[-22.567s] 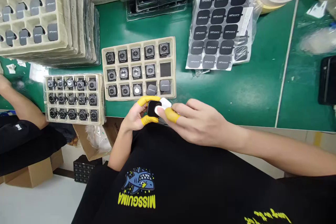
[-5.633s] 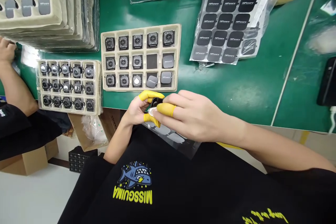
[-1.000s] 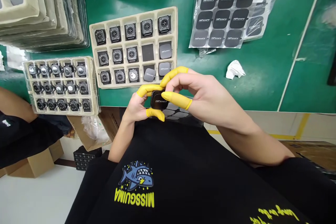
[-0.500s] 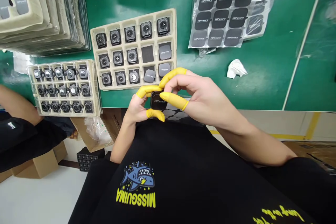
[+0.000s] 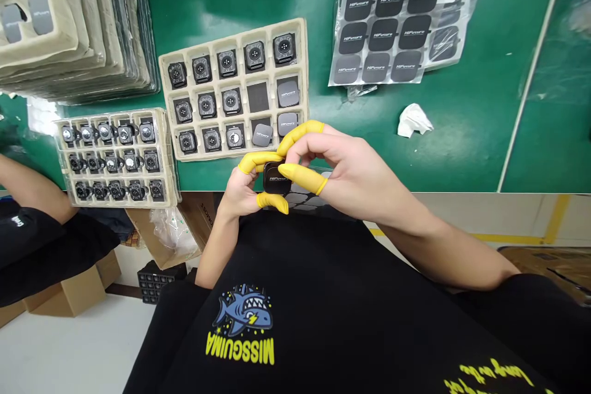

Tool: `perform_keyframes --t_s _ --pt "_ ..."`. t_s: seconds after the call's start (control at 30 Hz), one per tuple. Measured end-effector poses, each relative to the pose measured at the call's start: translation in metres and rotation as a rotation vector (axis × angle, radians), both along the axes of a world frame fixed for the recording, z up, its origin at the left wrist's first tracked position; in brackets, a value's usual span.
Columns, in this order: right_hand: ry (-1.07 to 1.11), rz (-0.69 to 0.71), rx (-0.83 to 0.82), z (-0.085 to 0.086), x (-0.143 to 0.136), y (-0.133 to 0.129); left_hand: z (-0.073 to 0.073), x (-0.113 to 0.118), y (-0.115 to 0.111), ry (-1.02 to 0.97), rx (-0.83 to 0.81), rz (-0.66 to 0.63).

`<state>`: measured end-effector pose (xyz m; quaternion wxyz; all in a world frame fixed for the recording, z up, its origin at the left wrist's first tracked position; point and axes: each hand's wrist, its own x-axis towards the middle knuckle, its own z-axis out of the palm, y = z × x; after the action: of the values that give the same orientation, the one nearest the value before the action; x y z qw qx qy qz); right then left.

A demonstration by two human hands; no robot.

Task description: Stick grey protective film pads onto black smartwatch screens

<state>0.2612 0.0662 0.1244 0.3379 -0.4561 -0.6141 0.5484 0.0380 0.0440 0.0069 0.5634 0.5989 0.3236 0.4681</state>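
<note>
Between my hands, at the table's front edge, is a dark watch body (image 5: 276, 180) with "HiFuture" lettering on its face. My left hand (image 5: 247, 184), in yellow finger cots, grips it from the left with thumb and fingers. From the right, my right hand (image 5: 344, 166) reaches over it, its yellow-covered thumb and index finger at the watch's top right edge. Just beyond lies a beige tray (image 5: 302, 43) of watch bodies, back side up; several in it bear grey labels, and one compartment shows only its dark bottom. Beneath my right hand a label sheet (image 5: 318, 202) is partly hidden.
Stacked trays (image 5: 92, 31) rise at the back left, with another filled tray (image 5: 173, 188) in front. Label sheets (image 5: 333, 74) lie at the back right, near a crumpled tissue (image 5: 414, 120). Another person's arm (image 5: 37, 188) is at the left edge.
The camera view has shifted slightly. Both hands keep nearly the same hold on the watch body, and the right thumb is still over its edge.
</note>
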Motion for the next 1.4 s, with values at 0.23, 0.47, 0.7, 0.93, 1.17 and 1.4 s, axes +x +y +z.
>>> perform_keyframes --t_s 0.23,0.47,0.7,0.93,1.17,1.4 --pt "0.003 0.004 0.018 -0.001 0.000 0.000 0.000 0.000 -0.001 -0.011 -0.012 -0.010" --pt "-0.100 -0.038 0.111 -0.011 -0.003 -0.006 -0.003 -0.003 -0.002 0.028 -0.009 0.006" --pt "-0.121 -0.052 -0.036 -0.015 0.001 -0.010 -0.007 -0.004 -0.003 0.041 -0.003 -0.003" --pt "-0.078 0.064 -0.286 -0.023 -0.012 -0.004 -0.006 -0.006 -0.007 0.096 0.088 -0.002" --pt "-0.110 0.091 -0.041 -0.037 -0.027 0.024 0.001 -0.016 -0.013 0.100 -0.010 0.089" --pt "-0.600 -0.114 0.303 -0.103 -0.045 0.105 0.014 -0.028 -0.020 0.028 -0.119 0.135"
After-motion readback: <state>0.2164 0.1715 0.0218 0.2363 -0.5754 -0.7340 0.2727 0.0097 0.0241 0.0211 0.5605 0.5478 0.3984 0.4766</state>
